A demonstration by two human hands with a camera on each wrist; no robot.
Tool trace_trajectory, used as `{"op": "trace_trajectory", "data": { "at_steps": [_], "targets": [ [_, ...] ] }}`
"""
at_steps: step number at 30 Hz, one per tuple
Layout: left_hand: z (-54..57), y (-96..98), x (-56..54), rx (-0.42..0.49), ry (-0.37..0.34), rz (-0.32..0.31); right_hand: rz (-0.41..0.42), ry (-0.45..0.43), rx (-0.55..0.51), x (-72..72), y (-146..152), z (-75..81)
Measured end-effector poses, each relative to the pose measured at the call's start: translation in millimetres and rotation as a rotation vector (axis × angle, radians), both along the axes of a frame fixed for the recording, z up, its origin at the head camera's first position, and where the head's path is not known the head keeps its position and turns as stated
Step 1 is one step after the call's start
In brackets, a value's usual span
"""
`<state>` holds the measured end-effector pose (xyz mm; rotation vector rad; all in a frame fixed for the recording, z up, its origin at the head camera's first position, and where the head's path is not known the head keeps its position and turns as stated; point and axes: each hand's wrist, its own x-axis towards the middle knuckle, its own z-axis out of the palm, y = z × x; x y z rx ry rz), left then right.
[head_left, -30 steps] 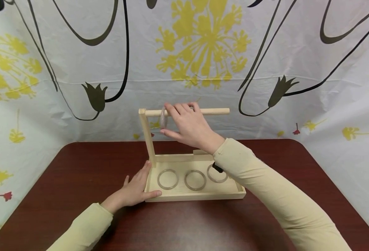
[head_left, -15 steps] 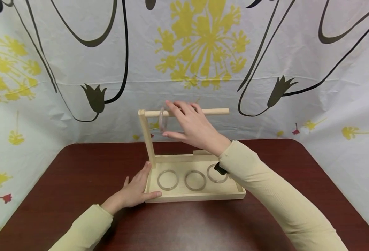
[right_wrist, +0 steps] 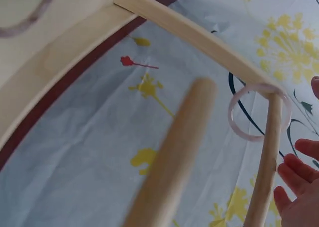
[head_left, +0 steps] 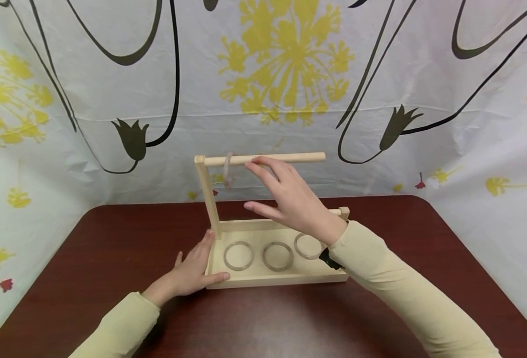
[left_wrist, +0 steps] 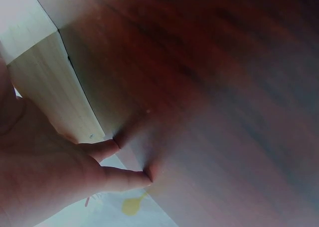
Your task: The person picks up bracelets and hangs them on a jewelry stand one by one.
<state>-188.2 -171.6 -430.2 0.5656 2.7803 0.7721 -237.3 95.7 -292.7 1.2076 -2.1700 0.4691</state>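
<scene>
The right hand (head_left: 290,196), fingers parted and empty, has left the ring (head_left: 226,171) hanging, seemingly settled, on the upper rod (head_left: 305,157), while the straight-fingered left hand (head_left: 191,268) rests against the tray (head_left: 276,280) (3 rings (head_left: 264,256) inside).

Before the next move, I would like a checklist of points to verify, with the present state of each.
1. Hung ring around upper rod: ok.
2. Right hand clear of that ring: ok, a gap shows.
3. Left hand touching the tray: ok, at its left end.
4. Three rings lying inside the tray: ok.
5. Rightmost ring fully visible: not ok, partly covered.
6. Tray steadiness: cannot tell.
</scene>
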Motion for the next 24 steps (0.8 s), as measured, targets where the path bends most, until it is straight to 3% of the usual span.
{"op": "trace_trajectory", "data": {
  "at_steps": [24],
  "targets": [
    [-1.8,-1.2,-1.7,0.020,-0.006,0.005,0.076,-0.122,0.016,21.6,-1.5,-34.5]
  ]
}}
